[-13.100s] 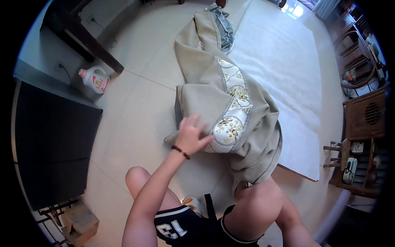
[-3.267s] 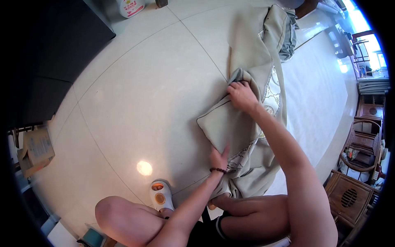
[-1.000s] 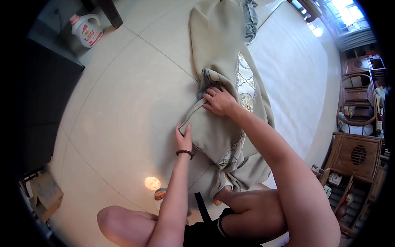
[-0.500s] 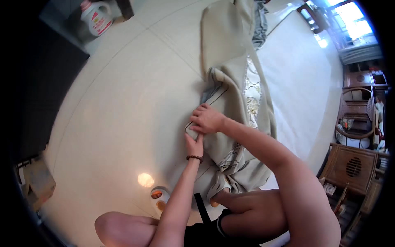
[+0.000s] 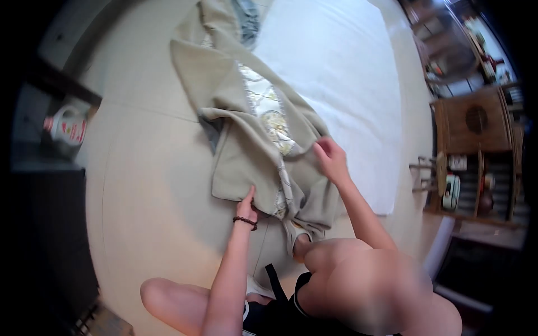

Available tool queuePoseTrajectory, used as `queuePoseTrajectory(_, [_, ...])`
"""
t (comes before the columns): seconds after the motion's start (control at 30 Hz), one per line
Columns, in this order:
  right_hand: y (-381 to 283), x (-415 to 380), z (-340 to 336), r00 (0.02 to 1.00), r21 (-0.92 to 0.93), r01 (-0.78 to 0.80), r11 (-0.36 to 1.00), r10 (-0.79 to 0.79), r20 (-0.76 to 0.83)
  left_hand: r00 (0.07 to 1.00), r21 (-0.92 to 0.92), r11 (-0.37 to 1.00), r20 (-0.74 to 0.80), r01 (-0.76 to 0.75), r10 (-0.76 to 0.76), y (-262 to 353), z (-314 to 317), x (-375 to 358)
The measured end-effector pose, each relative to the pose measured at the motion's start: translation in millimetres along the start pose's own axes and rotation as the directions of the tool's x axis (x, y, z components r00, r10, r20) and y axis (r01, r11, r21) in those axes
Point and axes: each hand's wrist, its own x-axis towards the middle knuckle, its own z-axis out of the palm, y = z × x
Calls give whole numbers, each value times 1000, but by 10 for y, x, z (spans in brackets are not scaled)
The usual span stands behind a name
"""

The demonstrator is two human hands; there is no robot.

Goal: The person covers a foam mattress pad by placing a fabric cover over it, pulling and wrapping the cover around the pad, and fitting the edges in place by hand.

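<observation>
A crumpled beige fabric cover (image 5: 241, 159) lies across the floor, with a strip of floral-patterned cloth (image 5: 262, 103) along its middle and gathered grey cloth (image 5: 245, 22) at the far end. My left hand (image 5: 246, 209), a beaded bracelet on its wrist, grips the cover's near edge; the thumb lies on top and the other fingers are mostly hidden beneath. On the right side, my right hand (image 5: 332, 159) has its fingers closed at a raised fold of the cover, beside the floral strip.
A white sheet (image 5: 342, 84) is spread on the floor to the right. Wooden furniture (image 5: 473, 120) with shelves stands beyond it. At the left are a detergent jug (image 5: 67, 127) and a dark cabinet (image 5: 47, 235). My bent legs frame the near side, one foot touching the cover.
My hands have separated: the right moved from beside the left to the cover's right side. The corner fold now lies spread flatter. The camera view has turned to the right.
</observation>
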Motion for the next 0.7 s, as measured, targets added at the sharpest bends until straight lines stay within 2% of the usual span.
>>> queuePoseTrajectory(0.03, [379,-300,-281,980,-106,-177,978,166,-106,996,-33,996,49,78,-76,18,-42,28])
queuePoseTrajectory(0.1, [1157,-1089,-632,922,-257,-373,892,326,-207,980,-25,984,103,176,-173,-24,11,46])
queuePoseTrajectory(0.17, [1991,-1900,-633,788,-142,-615,776,605,-112,993,-54,999,115,9,-3,-41,132,-45])
queuePoseTrajectory(0.2, [1943,-2141,-580,768,-113,-639,760,626,-133,992,-16,999,121,32,-30,-44,159,-73])
queuePoseTrajectory(0.23, [1789,-2338,-476,606,118,-772,625,779,-164,995,11,1000,93,-21,20,-37,187,-91])
queuePoseTrajectory(0.27, [1682,-2450,-388,427,345,-824,449,893,-143,994,34,996,73,-80,78,-42,256,-125])
queuePoseTrajectory(0.3, [1673,-2497,-336,455,511,-720,469,875,-162,992,52,993,83,-103,98,12,424,-293])
queuePoseTrajectory(0.33, [1795,-2517,-234,447,536,-705,463,878,-171,991,76,992,103,-98,90,44,519,-403])
queuePoseTrajectory(0.4, [2185,-2505,63,780,688,-277,671,576,-247,970,195,950,71,-243,233,57,533,-494])
queuePoseTrajectory(0.43, [2192,-2497,146,771,697,-264,666,580,-263,970,211,948,88,-239,225,63,509,-523])
queuePoseTrajectory(0.5, [2226,-2380,206,802,808,-39,588,501,-325,961,205,940,116,-272,253,100,491,-531])
queuePoseTrajectory(0.53, [2225,-2378,99,799,807,-9,590,489,-349,954,194,937,135,-291,268,63,609,-618])
queuePoseTrajectory(0.6, [2192,-2465,-134,635,820,56,569,614,-469,940,218,918,161,-330,300,2,695,-779])
queuePoseTrajectory(0.63, [1888,-2500,-345,507,911,168,376,759,-407,938,205,919,158,-336,307,43,698,-833])
queuePoseTrajectory(0.7, [2030,-2558,-545,542,922,137,363,751,-376,938,197,923,175,-330,298,49,730,-917])
